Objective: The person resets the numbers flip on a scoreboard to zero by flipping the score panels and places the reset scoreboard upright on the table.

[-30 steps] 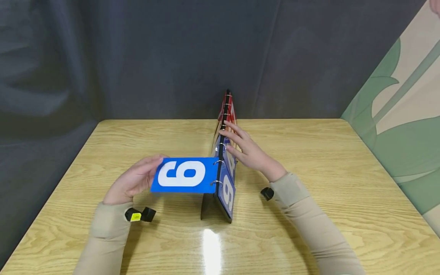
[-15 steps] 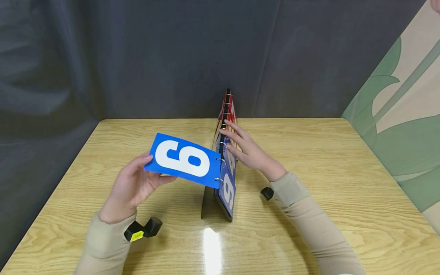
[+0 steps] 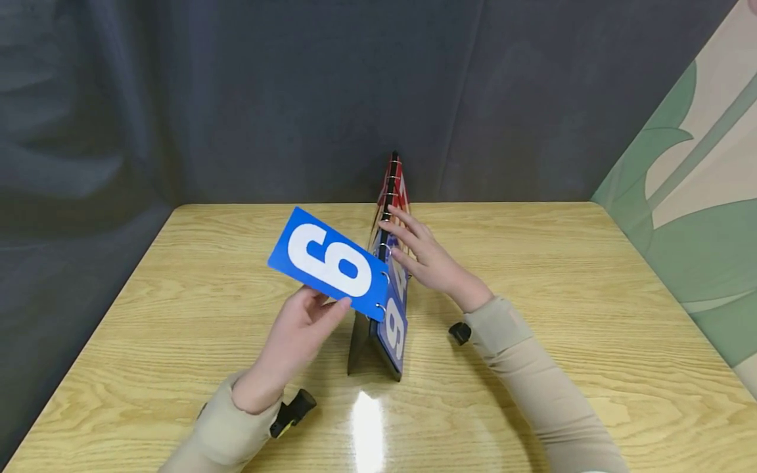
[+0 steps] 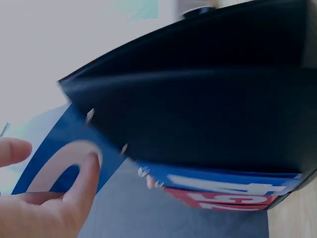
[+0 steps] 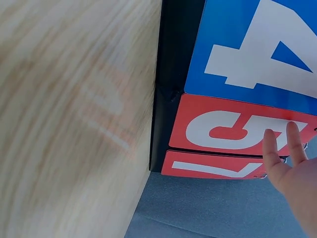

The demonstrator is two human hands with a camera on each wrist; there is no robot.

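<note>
Fingers of the left hand [image 3: 301, 328] lie straight under the lifted blue card [image 3: 328, 261], pushing it up from below rather than curling round it; the left wrist view shows a fingertip [image 4: 88, 174] flat against the card's [image 4: 59, 163] white numeral. That card bears a 6 or 9, hangs by metal rings [image 3: 383, 276] from the spine of the flip scoreboard [image 3: 387, 289], and slants up toward 10 o'clock from the rings. The scoreboard stands tent-like near the middle of the wooden table [image 3: 532, 249], its ridge running from 6 toward 12 o'clock.

At about 1 o'clock from the card, the right hand [image 3: 432, 263] rests with open, spread fingers against the far side of the scoreboard, near the ridge.

From the head view the right face is mostly edge-on, with only blue cards and a strip of red at the far end. The right wrist view shows that face plainly: a blue card with a 4 [image 5: 262, 44], a red card with a 5 [image 5: 237, 129] below it, another red card [image 5: 213, 166] under that, and two fingertips [image 5: 271, 141] at the red 5's edge; whether they touch it I cannot tell. Only the left wrist view shows the scoreboard's black back panel [image 4: 208, 99], blurred.

A small black wrist device [image 3: 292, 410] sits by the left sleeve.
</note>
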